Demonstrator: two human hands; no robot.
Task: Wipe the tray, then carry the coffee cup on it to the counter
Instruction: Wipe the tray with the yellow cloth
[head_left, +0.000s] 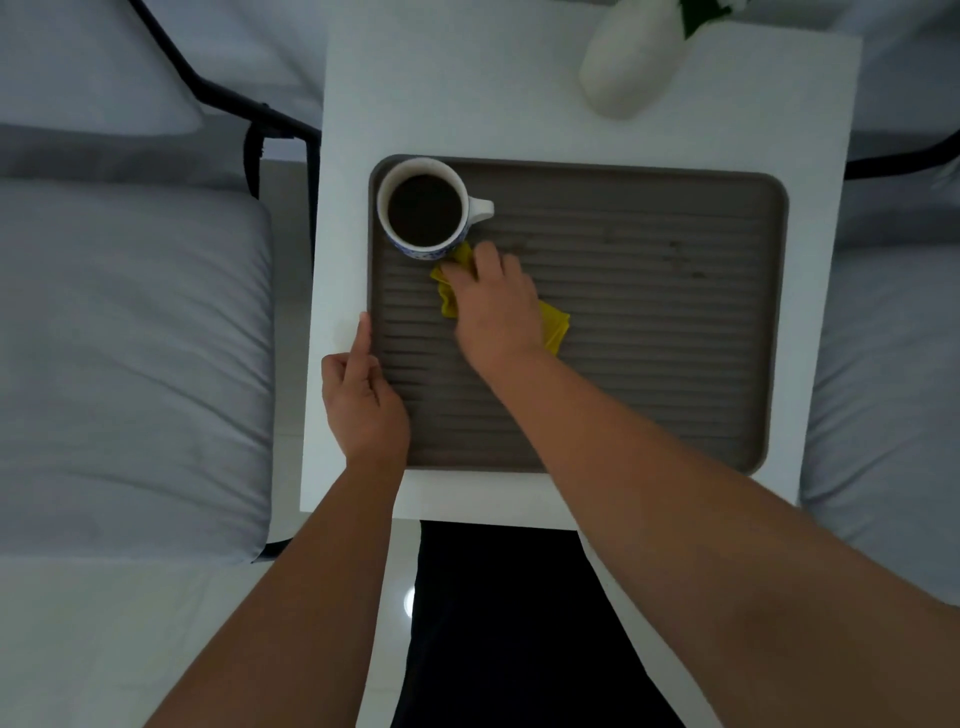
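Tray (649, 312) is set flat on the small white table (415, 78), ribbed floor up; cup (423, 210), full of coffee, is parked in its far-left corner, probably so most of the floor is left free for wiping. Tray is steadied by left hand (363, 400): laid along the left rim, index finger extended, nothing gripped. Yellow cloth (451, 299) is pressed to the ribs under right hand (496, 306), palm down, fingers curled over it, forearm reaching diagonally across. Cloth edge is just beside the cup base, possibly touching. Spill risk judged real there. Carry not yet begun
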